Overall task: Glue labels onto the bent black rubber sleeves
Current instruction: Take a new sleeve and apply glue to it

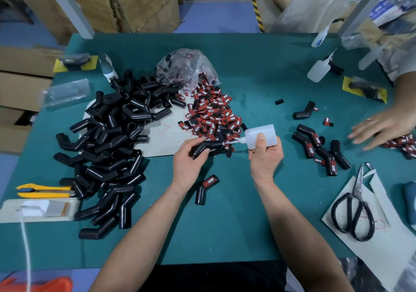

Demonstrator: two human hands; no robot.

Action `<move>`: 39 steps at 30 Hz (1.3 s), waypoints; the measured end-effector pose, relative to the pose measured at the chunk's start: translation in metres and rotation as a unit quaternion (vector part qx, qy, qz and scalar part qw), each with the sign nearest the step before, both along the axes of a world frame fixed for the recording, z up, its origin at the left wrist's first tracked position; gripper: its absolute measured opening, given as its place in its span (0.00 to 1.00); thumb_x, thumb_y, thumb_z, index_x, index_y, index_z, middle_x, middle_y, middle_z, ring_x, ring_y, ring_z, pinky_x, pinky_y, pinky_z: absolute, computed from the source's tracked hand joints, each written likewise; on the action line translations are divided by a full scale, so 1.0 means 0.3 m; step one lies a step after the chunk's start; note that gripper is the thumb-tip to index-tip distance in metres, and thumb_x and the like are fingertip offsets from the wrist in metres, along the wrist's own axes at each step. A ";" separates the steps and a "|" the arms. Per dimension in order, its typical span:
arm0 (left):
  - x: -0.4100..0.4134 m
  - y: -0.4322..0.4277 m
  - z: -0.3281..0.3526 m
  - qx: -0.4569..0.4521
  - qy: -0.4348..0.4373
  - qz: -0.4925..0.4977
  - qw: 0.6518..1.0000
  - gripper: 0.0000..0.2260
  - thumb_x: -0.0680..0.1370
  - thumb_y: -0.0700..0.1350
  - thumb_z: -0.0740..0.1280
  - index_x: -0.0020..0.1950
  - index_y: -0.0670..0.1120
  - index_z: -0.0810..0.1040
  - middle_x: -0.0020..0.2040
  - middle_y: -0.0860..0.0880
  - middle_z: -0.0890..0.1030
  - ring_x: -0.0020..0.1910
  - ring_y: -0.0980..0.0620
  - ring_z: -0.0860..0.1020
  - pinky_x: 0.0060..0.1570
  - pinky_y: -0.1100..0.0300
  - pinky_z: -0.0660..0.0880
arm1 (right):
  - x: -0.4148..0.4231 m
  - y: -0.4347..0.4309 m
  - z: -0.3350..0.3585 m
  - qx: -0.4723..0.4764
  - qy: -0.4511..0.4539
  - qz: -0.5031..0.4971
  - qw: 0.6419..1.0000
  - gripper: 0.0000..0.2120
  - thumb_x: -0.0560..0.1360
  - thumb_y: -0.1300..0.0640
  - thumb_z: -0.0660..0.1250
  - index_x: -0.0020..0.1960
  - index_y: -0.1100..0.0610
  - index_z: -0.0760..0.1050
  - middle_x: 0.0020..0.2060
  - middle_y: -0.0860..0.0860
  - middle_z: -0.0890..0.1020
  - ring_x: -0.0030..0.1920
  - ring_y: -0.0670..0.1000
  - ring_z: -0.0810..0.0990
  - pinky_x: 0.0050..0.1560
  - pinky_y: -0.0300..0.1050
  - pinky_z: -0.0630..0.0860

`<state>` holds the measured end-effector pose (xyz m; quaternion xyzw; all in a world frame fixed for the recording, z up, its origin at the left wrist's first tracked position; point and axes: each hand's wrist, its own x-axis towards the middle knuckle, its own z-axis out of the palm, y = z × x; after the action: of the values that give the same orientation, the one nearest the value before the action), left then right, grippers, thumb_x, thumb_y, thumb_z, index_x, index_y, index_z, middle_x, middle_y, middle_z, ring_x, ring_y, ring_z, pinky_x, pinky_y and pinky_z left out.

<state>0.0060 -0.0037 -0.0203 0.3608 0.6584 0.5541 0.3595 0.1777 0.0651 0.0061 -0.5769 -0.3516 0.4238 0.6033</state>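
bare green mat [236,213] between the forearms, sleeve heap [108,147] crowding left, scissors [353,208] right

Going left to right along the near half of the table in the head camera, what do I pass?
Yellow utility knife → pile of unlabelled black sleeves → left hand gripping a bent sleeve → right hand holding the glue bottle → scissors.

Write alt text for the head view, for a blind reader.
The left hand grips a bent black rubber sleeve while the right hand points the nozzle of a white glue bottle at it, over a teal table. A pile of bare sleeves lies to the left, red-and-black labels behind.
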 end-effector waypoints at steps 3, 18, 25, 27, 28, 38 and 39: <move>-0.001 -0.002 -0.003 0.000 -0.009 -0.004 1.000 0.18 0.75 0.39 0.76 0.53 0.63 0.83 0.55 0.59 0.84 0.57 0.54 0.82 0.64 0.43 0.78 | -0.004 -0.003 0.001 0.003 0.004 0.003 1.000 0.13 0.71 0.46 0.67 0.40 0.54 0.68 0.29 0.49 0.73 0.20 0.48 0.70 0.19 0.38 0.67; -0.001 0.000 0.003 0.012 -0.006 -0.017 1.000 0.19 0.74 0.41 0.76 0.53 0.66 0.83 0.56 0.60 0.84 0.60 0.51 0.82 0.66 0.41 0.77 | -0.003 0.002 -0.012 -0.003 -0.010 0.003 1.000 0.09 0.75 0.52 0.67 0.41 0.54 0.69 0.29 0.51 0.74 0.20 0.48 0.70 0.19 0.38 0.67; 0.001 0.003 0.006 0.032 0.006 -0.024 0.999 0.18 0.72 0.45 0.75 0.53 0.68 0.82 0.55 0.62 0.84 0.59 0.54 0.82 0.66 0.53 0.77 | -0.004 0.002 -0.006 0.005 0.006 0.011 1.000 0.15 0.71 0.44 0.68 0.40 0.54 0.68 0.29 0.53 0.73 0.20 0.48 0.70 0.19 0.38 0.66; 0.000 0.004 0.004 0.033 0.010 -0.025 0.999 0.18 0.72 0.45 0.75 0.52 0.68 0.82 0.55 0.62 0.84 0.59 0.54 0.82 0.65 0.55 0.76 | -0.007 0.000 -0.009 0.004 0.006 0.013 1.000 0.15 0.71 0.44 0.68 0.40 0.54 0.68 0.29 0.50 0.74 0.20 0.48 0.70 0.19 0.38 0.67; -0.001 0.005 0.001 0.031 0.010 -0.026 0.999 0.17 0.72 0.45 0.75 0.52 0.69 0.82 0.55 0.62 0.84 0.59 0.54 0.82 0.65 0.56 0.76 | -0.007 0.000 -0.010 0.002 0.004 0.011 1.000 0.15 0.71 0.44 0.68 0.40 0.54 0.68 0.29 0.51 0.74 0.20 0.48 0.70 0.19 0.38 0.67; -0.003 0.004 -0.016 0.031 0.010 -0.026 0.999 0.18 0.73 0.43 0.76 0.52 0.67 0.83 0.55 0.60 0.84 0.58 0.55 0.83 0.63 0.56 0.77 | -0.007 -0.004 -0.004 0.007 -0.001 0.017 1.000 0.16 0.71 0.43 0.68 0.40 0.54 0.68 0.29 0.53 0.73 0.21 0.47 0.71 0.19 0.38 0.67; -0.004 0.004 -0.017 0.030 0.010 -0.026 0.999 0.19 0.73 0.42 0.76 0.52 0.67 0.83 0.55 0.60 0.84 0.58 0.55 0.83 0.63 0.55 0.77 | -0.007 -0.005 -0.002 0.007 -0.001 0.017 1.000 0.16 0.71 0.43 0.68 0.40 0.54 0.68 0.29 0.53 0.73 0.20 0.47 0.71 0.19 0.38 0.67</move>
<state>0.0048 -0.0025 -0.0256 0.3941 0.6357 0.5599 0.3564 0.1756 0.0637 0.0053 -0.5668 -0.3650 0.4306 0.6001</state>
